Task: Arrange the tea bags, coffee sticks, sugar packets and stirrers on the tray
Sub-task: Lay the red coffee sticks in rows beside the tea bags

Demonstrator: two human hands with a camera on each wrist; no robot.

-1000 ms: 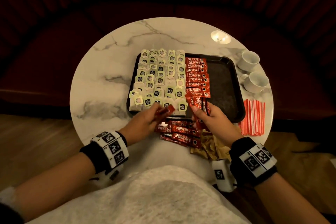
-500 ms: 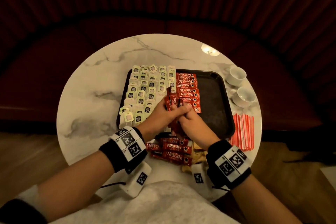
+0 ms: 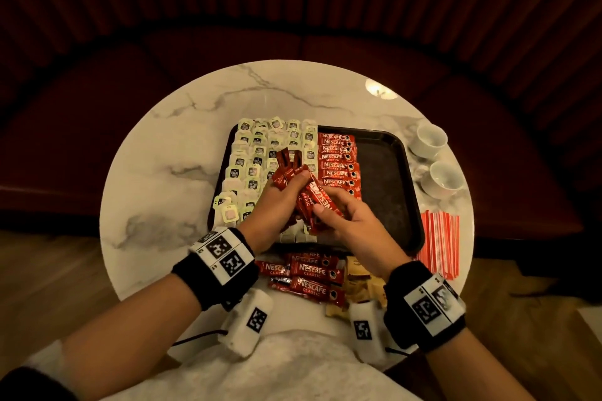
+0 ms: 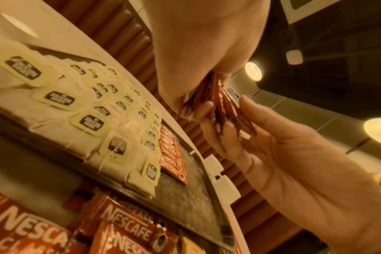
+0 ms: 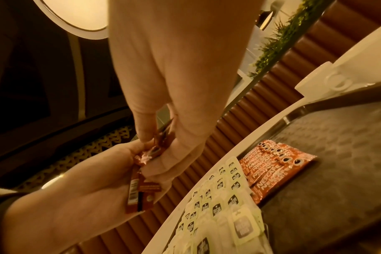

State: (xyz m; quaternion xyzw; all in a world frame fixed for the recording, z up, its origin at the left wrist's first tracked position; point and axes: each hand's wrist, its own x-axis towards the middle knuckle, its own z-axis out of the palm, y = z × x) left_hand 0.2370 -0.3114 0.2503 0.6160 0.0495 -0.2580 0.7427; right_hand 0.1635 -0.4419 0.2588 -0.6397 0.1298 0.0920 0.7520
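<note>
Both hands meet above the black tray point(image 3: 384, 192) and hold one bundle of red coffee sticks point(image 3: 304, 195). My left hand point(image 3: 291, 187) grips the bundle's far end, where the sticks fan out over the tea bags point(image 3: 254, 166). My right hand point(image 3: 329, 210) pinches the near end. In the left wrist view my left hand point(image 4: 198, 104) curls round the bundle point(image 4: 220, 103). The right wrist view shows my right hand point(image 5: 154, 142) pinching the bundle point(image 5: 141, 189). A column of coffee sticks point(image 3: 337, 166) lies mid-tray. The right part of the tray is bare.
Loose coffee sticks point(image 3: 309, 275) and brown sugar packets point(image 3: 358, 283) lie on the marble table point(image 3: 156, 179) near its front edge. Red-and-white stirrers point(image 3: 439, 244) lie right of the tray. Two white cups point(image 3: 428, 140) stand at the back right.
The hands were apart at the tray's near edge, each with sticks. They have come together over the tray, and the sticks now form one bundle held by both.
</note>
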